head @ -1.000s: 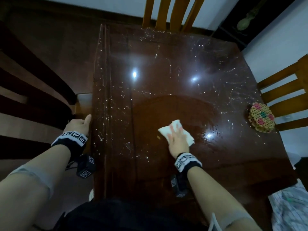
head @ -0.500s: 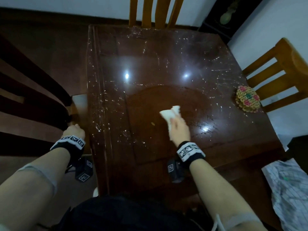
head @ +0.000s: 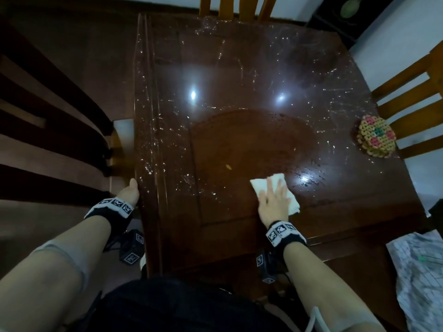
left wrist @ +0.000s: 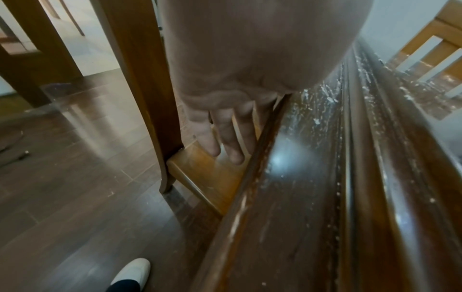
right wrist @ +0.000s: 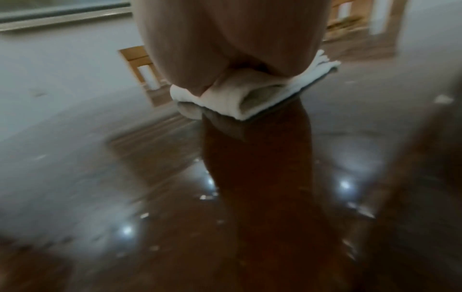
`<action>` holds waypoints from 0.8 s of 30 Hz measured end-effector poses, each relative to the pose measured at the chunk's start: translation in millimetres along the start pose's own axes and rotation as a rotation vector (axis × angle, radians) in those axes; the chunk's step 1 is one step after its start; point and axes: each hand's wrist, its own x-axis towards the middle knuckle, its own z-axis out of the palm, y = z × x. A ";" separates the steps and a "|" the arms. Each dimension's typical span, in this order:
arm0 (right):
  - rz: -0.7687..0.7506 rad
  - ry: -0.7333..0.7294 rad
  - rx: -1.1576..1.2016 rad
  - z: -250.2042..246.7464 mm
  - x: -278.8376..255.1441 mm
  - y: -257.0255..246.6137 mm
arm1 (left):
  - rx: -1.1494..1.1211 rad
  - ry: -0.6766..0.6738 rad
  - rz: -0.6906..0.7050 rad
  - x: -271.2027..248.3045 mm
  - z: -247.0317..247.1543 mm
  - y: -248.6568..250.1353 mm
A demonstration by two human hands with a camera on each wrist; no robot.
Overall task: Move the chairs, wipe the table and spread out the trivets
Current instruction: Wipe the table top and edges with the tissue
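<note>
White folded cloth (head: 263,188) is lying under my flat right hand (head: 273,200) on the dark glossy wooden tabletop (head: 239,80) — my left hand (head: 129,194), fingers straight, is resting at its edge.

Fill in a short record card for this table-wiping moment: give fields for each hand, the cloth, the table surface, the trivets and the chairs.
Right hand: flat, fingers straight, pressing the cloth onto the table
Left hand: at the table's left edge, fingers hanging straight beside it
Cloth: white, folded, under the right hand
Table: dark glossy wood, white specks outside the middle
Trivets: one stack of colourful woven rounds near the right edge, not spread
Chairs: wooden, at the far, right and left sides
</note>
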 end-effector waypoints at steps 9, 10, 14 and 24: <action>-0.572 -0.199 -0.066 48.3 -32.6 -122.5 | 0.119 0.035 0.168 5.2 6.1 -12.4; -0.598 -0.214 -0.030 54.7 -40.0 -127.7 | 0.143 0.032 0.172 4.2 4.8 -11.8; -0.452 -0.268 0.284 52.4 -55.6 -136.1 | 0.178 -0.056 0.243 12.5 -4.8 -10.9; -0.020 0.144 0.384 -14.9 26.7 -104.5 | 0.112 -0.065 0.329 25.2 -26.4 10.1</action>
